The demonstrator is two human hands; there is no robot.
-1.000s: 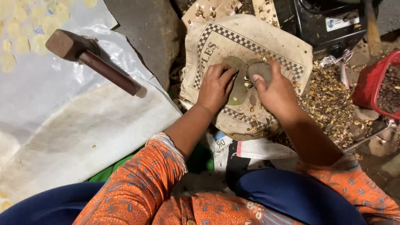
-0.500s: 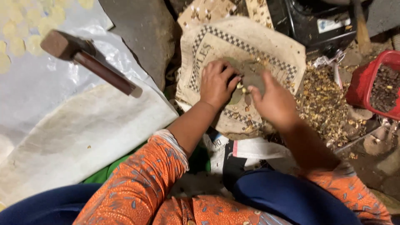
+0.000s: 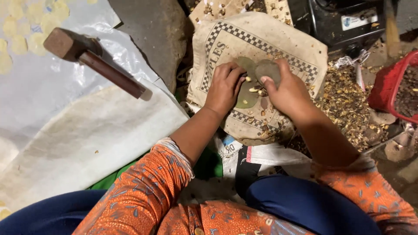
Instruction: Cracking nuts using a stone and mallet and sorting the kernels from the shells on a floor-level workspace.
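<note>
Both hands point(image 3: 257, 89) unmoved on stone point(image 3: 267, 69)

Both arms reach forward from orange patterned sleeves, forearms bare. The left hand point(image 3: 224, 87) lies palm down, fingers curled and bunched, their tips pressed downward just left of the right hand. The right hand point(image 3: 285, 89) is turned slightly inward, its fingers and thumb closed around a flat stone point(image 3: 267, 70). The two hands sit close together, nearly touching at the fingertips. The wrists are straight, the elbows bent and spread apart above the blue-clad knees.
</note>
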